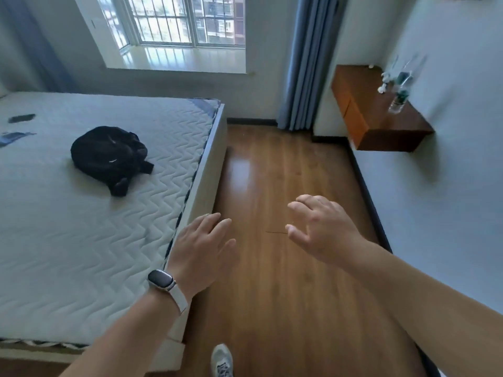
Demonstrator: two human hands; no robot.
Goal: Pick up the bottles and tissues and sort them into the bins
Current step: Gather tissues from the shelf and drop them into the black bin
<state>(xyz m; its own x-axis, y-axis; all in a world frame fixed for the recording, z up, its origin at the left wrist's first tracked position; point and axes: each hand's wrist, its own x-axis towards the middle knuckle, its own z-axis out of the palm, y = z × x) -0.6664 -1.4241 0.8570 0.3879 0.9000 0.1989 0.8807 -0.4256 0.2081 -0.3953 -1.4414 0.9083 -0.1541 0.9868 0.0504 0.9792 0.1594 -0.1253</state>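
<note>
Clear plastic bottles (401,89) with green labels stand on a wall-mounted wooden shelf (364,112) at the far right, blurred. Small white crumpled tissues (382,88) lie beside them on the shelf. My left hand (202,247), a watch on its wrist, hovers over the floor at the bed's edge with its fingers stretched and nothing in it. My right hand (322,227) is raised over the wooden floor, fingers spread and relaxed, also holding nothing. Both hands are well short of the shelf. No bins are in view.
A bed with a bare quilted mattress (95,213) fills the left side; a black backpack (109,156) lies on it. A strip of wooden floor (272,172) runs between bed and right wall toward the window and blue curtain (310,63). My shoe (221,360) shows at the bottom.
</note>
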